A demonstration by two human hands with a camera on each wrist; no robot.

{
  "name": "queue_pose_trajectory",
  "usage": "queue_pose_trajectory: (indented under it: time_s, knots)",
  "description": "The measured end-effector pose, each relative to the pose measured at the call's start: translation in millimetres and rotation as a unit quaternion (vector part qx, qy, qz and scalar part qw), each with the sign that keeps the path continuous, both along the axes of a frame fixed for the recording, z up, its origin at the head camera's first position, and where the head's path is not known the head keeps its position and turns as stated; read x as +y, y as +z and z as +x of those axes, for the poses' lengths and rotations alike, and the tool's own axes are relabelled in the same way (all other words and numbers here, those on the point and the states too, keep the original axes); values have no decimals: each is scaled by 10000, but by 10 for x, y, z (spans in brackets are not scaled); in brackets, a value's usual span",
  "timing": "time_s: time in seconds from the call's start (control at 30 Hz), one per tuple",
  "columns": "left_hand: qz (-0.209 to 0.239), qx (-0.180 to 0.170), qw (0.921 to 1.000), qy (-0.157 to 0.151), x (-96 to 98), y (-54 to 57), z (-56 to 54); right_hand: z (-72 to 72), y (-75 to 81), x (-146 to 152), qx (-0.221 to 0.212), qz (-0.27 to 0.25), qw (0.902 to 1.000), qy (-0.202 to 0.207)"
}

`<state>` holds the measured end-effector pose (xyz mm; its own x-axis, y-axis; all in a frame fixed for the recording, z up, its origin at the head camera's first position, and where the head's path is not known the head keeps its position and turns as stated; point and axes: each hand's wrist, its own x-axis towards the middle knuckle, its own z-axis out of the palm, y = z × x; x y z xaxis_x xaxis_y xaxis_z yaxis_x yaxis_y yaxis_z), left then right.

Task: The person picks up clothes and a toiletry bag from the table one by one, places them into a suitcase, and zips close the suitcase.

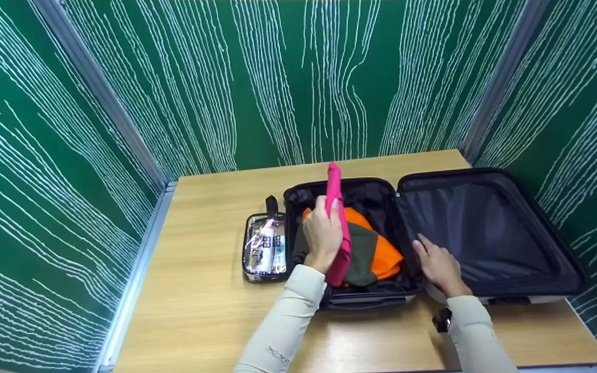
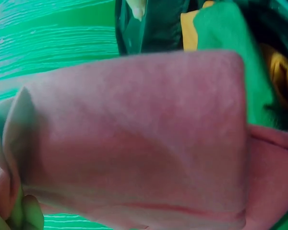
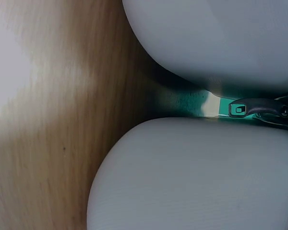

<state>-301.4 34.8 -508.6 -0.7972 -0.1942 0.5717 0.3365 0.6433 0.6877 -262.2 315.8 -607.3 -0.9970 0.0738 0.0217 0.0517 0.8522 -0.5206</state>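
Observation:
My left hand (image 1: pixel 323 233) grips a folded bright pink cloth (image 1: pixel 336 223) and holds it on edge above the suitcase (image 1: pixel 363 300). In the left wrist view the folded cloth (image 2: pixel 149 134) fills most of the picture, with fingertips (image 2: pixel 32 213) at its lower left. Inside the suitcase's near half lie a dark olive cloth (image 1: pixel 361 254) and an orange cloth (image 1: pixel 385 258). My right hand (image 1: pixel 439 267) rests at the front left corner of the opened lid (image 1: pixel 480 228), fingers relaxed. It does not show in the right wrist view.
A clear toiletry bag (image 1: pixel 265 246) with bottles inside lies against the suitcase's left side on the wooden table (image 1: pixel 200 290). The right wrist view shows the pale outer shells (image 3: pixel 197 177) with a black zip pull (image 3: pixel 259 108) between them. Green walls (image 1: pixel 298 103) enclose the table.

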Motion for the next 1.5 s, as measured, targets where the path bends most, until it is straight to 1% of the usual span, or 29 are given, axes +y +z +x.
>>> queue_pose_trajectory:
  time_s: [0.1,0.3,0.4,0.5,0.7,0.93,1.1,1.27,1.37,1.5]
  knots:
    - [-18,-141,9999,-88,47,-32,13,3,-1,-1,-13,-4,10000,-21]
    - [-180,-369,9991,-59,150,-104,42,7,-9,0,21,4,10000,-7]
    - [-222,-464,9986,-104,199,-139,50,3,-14,-1,50,-4,10000,-13]
    - [-164,-596,9979,-192,238,-174,56,-2,-20,-4,48,6,10000,29]
    - [-55,-990,9946,-297,299,-260,47,-4,-25,-7,82,-6,9999,88]
    - [-49,-1465,9880,-483,364,-337,47,0,-28,6,158,18,9998,83]
    - [-115,-1780,9822,-592,444,-388,73,8,-16,1,100,9,9999,48]
    - [-382,-1948,9770,-783,525,-434,110,15,-11,-3,95,19,9999,38]
    - [-549,-2061,9725,-935,563,-469,129,12,-13,1,116,4,9999,35]
    - [-761,-2216,9664,-1061,602,-509,155,8,-17,3,107,-18,9999,51]
